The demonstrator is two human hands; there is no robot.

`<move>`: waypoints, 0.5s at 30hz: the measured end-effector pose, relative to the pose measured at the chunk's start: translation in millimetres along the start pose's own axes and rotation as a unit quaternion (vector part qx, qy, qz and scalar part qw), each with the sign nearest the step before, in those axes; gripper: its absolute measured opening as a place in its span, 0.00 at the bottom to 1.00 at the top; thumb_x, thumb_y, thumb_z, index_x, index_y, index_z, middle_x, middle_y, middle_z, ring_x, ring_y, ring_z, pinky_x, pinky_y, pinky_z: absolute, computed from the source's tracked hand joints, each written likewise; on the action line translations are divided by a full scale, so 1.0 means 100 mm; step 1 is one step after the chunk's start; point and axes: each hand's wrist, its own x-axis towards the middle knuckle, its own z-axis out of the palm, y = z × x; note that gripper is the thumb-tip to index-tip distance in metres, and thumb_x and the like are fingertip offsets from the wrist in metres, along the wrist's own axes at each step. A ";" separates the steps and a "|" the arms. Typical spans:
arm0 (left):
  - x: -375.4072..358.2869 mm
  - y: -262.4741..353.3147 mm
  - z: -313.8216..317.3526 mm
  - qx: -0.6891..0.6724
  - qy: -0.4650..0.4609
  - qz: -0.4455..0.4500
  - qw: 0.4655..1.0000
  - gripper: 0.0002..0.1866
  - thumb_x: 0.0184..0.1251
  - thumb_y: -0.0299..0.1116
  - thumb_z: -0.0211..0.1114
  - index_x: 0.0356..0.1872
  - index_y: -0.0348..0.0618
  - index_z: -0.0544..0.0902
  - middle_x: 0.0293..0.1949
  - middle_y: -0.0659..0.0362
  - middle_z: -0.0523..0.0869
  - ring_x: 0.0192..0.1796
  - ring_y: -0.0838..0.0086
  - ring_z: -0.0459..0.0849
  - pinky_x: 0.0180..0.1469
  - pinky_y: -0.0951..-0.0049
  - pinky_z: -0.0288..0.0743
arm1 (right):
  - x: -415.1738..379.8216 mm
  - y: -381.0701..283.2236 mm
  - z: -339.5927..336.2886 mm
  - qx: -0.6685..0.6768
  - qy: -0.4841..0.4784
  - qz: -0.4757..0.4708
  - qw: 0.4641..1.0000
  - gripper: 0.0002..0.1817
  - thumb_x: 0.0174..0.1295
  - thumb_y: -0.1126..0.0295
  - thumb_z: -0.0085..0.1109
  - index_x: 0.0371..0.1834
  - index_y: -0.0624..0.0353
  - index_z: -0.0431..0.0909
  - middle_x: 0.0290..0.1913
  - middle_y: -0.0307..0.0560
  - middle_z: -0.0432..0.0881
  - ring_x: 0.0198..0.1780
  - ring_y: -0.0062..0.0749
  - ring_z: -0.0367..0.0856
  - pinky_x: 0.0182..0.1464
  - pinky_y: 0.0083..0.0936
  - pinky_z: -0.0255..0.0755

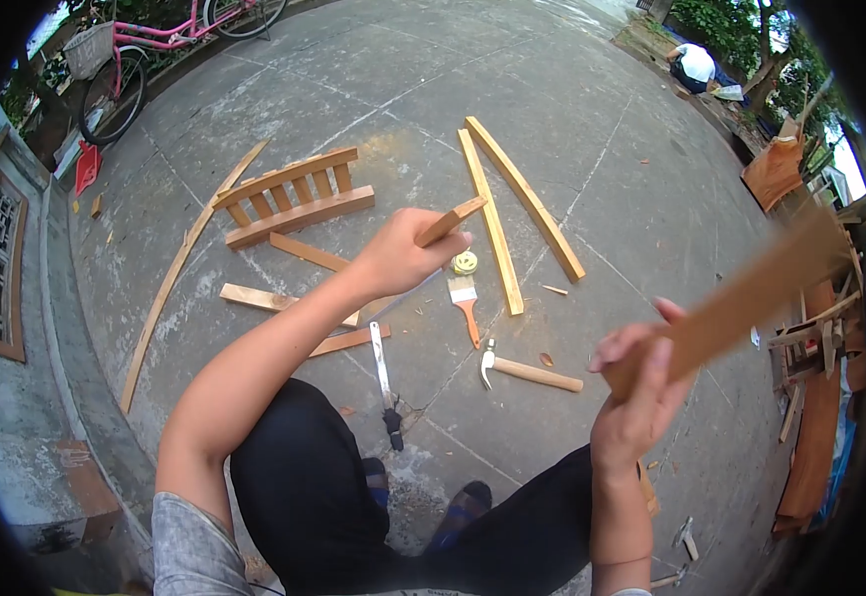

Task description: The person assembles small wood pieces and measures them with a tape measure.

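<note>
My left hand (405, 256) is closed around a short wooden stick (451, 222) whose end points up and right. In my right hand (636, 407) a flat wooden board (741, 298) is gripped near its lower end, its far end blurred and tilted up to the right. Below and between the hands lie a claw hammer (537, 374), a paintbrush (465, 308) with an orange handle and a yellow-green tape measure (465, 262). A flat metal blade with a black handle (383, 377) rests closer to my knees.
Left of centre stands a slatted wooden frame (299, 196), with a long thin strip (169, 283) beside it. Two pale wooden bars (527, 199) (492, 223) lie ahead. Scrap wood (815, 437) is piled at right. A pink bicycle (155, 40) and another person (693, 65) are farther off.
</note>
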 end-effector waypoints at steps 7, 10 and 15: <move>0.04 0.09 0.02 -0.040 0.018 0.021 0.999 0.23 0.77 0.42 0.65 0.23 0.38 0.74 0.20 0.66 0.73 0.27 0.81 0.68 0.31 0.68 0.64 | 0.14 -0.15 -0.02 -0.170 -0.118 0.061 0.977 0.17 0.82 0.61 0.51 0.61 0.64 0.76 0.29 0.39 0.76 0.28 0.21 0.71 0.32 0.25 0.68; 0.02 0.13 0.00 -0.038 0.014 0.023 0.999 0.22 0.78 0.43 0.65 0.24 0.42 0.75 0.20 0.66 0.74 0.26 0.81 0.71 0.32 0.70 0.66 | 0.16 0.03 0.16 -0.031 0.045 -0.108 0.993 0.16 0.81 0.63 0.54 0.60 0.64 0.77 0.29 0.37 0.75 0.28 0.19 0.70 0.32 0.23 0.65; 0.05 0.12 -0.02 -0.002 -0.009 0.020 1.000 0.21 0.79 0.44 0.64 0.25 0.44 0.76 0.20 0.66 0.74 0.26 0.82 0.72 0.32 0.72 0.66 | 0.03 -0.05 0.11 -0.254 -0.249 0.194 0.914 0.17 0.84 0.60 0.46 0.61 0.63 0.75 0.29 0.35 0.72 0.31 0.20 0.71 0.34 0.22 0.66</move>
